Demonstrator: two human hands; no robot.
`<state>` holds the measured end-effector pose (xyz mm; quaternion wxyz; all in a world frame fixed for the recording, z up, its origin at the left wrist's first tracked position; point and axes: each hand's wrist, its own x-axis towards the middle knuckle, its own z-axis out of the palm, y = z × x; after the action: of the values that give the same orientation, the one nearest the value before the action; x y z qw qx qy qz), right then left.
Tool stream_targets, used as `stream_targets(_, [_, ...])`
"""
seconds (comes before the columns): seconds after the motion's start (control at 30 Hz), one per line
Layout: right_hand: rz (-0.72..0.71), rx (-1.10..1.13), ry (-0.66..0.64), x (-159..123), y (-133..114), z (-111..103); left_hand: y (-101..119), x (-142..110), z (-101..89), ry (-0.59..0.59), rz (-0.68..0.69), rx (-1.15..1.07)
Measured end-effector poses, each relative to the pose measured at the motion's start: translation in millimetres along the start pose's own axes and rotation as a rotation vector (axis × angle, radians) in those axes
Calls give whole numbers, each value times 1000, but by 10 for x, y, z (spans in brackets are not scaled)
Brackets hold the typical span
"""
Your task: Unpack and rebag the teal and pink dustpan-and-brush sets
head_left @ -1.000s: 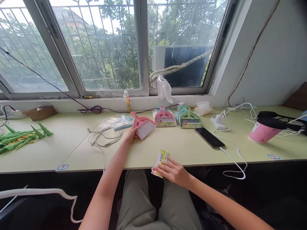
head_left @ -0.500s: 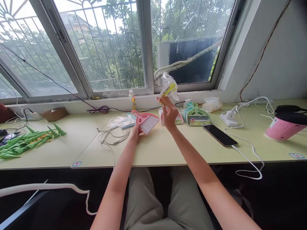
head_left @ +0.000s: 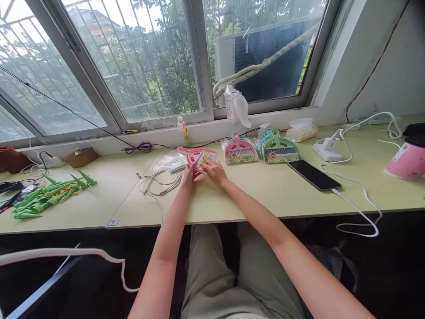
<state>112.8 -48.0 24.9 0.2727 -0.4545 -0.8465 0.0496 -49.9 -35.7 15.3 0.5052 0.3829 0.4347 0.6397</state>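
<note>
A small pink dustpan and brush set (head_left: pixel 186 152) is tilted just above the table, its striped bristles partly covered. My left hand (head_left: pixel 189 172) is closed around its lower left side. Against the front of the set lies a yellow and white printed label card (head_left: pixel 209 155). My right hand (head_left: pixel 216 172) has its fingers on the card's lower edge, pressing it to the bristles; the fingertips are partly hidden. Another pink dustpan set (head_left: pixel 239 148) with a card lies to the right, on clear plastic. Beside it are green dustpan sets (head_left: pixel 280 148).
Left of my hands are a coiled grey cable (head_left: pixel 162 184) and clear plastic bags (head_left: pixel 166 162). A bottle (head_left: pixel 183 131) stands by the window. Rightward lie a phone (head_left: pixel 314 175), a white power adapter (head_left: pixel 327 150) and a pink bin (head_left: pixel 407 159). Green pointed pieces (head_left: pixel 55 194) pile up far left.
My right hand has come down and left, bringing the raised label card onto the pink dustpan set. The left hand still holds the set. The view has shifted slightly.
</note>
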Motion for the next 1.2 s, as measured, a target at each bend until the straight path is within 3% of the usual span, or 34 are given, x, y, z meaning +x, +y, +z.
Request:
stream_targets(0.13, [26,93,95,48,109,77,-11,-10,11,-29,27,-8])
stream_targets(0.4, [35,247,213,96,232,189,-37,38,21,44,-13,2])
stream_targets(0.47, [98,325,318,115,258,180,-26,36,16,22,-5,-4])
stream_targets(0.57, [316,570,490,167,324,171,-14,24,14,-19,14,-14])
stream_targets(0.67, [506,978,373,222,372,194,-16,10,20,-80,40,-7])
stream_targets(0.77, [593,1281,216,250,361,221,-3,-4,20,-156,40,21])
stream_targets(0.9, [610,1429,264,243,351,173,93,-7,-8,-242,39,140])
stream_targets(0.97, [592,1465,306,229,379,123,158,-9,-40,-167,120,346])
stream_targets(1.1, [600,1470,373,190,449,56,251,-14,-172,278,605,937])
stream_targets(1.17, [618,1457,382,175,466,49,276,6,-280,378,763,1179])
stream_targets(1.2, [621,1454,381,172,467,49,287,24,-341,398,778,1276])
